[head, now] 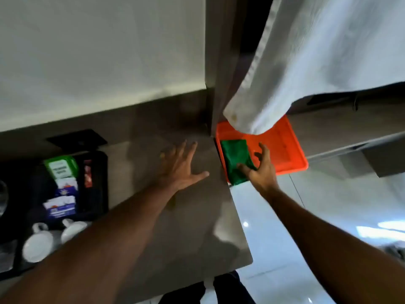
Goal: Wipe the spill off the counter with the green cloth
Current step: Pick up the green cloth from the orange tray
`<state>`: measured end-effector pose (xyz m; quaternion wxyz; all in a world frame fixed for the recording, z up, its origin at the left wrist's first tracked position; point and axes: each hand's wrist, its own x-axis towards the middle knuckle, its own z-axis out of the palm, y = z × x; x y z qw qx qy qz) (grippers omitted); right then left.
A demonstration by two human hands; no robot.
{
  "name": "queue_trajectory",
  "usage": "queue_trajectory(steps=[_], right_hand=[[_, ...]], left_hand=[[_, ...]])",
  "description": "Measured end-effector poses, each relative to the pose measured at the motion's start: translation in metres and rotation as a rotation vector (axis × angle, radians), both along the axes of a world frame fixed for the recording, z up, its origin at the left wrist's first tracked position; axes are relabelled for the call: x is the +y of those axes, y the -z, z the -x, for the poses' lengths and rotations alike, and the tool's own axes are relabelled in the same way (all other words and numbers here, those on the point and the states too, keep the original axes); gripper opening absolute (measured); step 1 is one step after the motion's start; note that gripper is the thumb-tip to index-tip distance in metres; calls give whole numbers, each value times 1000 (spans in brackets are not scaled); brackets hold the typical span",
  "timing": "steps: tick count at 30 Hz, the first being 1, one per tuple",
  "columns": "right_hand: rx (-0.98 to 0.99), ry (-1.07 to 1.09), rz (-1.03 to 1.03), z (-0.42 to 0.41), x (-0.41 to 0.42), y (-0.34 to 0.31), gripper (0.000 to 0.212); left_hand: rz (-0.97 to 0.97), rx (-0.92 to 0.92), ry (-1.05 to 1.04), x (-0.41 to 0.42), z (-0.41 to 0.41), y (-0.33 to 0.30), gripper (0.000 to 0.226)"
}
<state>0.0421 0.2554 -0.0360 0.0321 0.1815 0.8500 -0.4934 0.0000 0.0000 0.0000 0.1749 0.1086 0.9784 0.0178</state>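
Right now the right hand (262, 170) pinches the soft, folded green cloth (236, 161), which lies in a flat orange plastic tray (289, 150) beside the table's edge. The left hand (180, 167) is open, fingers spread, over the smooth grey table (186, 227). A white towel (317, 62) hangs above.

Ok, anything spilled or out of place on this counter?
Yes: yellowish smears on the counter, one beside the left hand, one under that forearm. The green cloth lies in the orange tray, touched by the right hand.
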Motion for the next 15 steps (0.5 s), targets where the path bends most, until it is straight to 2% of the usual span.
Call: queue_trajectory(steps=[4,7,11,15], right_hand=[[-130,95,258,36,31,30,94],[-250,111,359,57,41,48,87],[-356,128,434,82,52,59,72],[-458,121,363,95,56,65,51]], left_hand=[[52,-164,-6,26,5,38,115],[66,-199,-12,29,1,58,118],[31,-259,-42,28,9,57,123],[15,-270,-43,29,8,55,121]])
